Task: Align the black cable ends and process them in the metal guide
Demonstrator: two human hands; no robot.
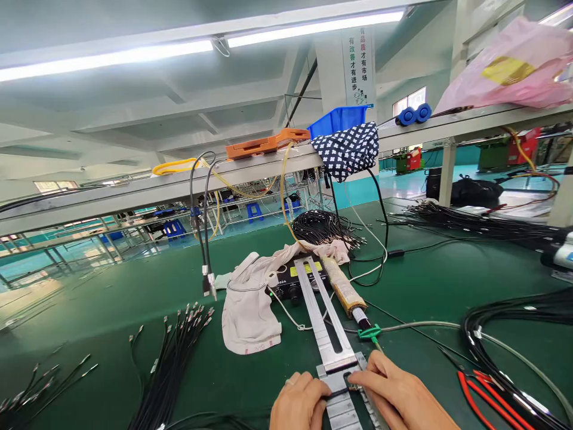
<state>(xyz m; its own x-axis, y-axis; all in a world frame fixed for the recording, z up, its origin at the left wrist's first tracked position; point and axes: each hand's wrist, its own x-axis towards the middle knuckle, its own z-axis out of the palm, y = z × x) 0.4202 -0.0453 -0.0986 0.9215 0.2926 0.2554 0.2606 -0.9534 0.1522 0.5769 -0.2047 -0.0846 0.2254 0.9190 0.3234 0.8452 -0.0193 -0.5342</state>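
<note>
Left hand (299, 405), right hand (398, 395) pinch black wire (336, 393) on metal jig (326, 334)

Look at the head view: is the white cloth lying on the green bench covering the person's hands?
No: the white cloth lies farther up the green bench, apart from the left hand and right hand.

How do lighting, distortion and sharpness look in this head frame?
Head view: tube lights blow out to white; wide lens bows the shelf edge and tilts the scene; green mat evenly lit, soft shadows; left hand and right hand on the metal jig are sharp but cropped at the bottom edge.
</note>
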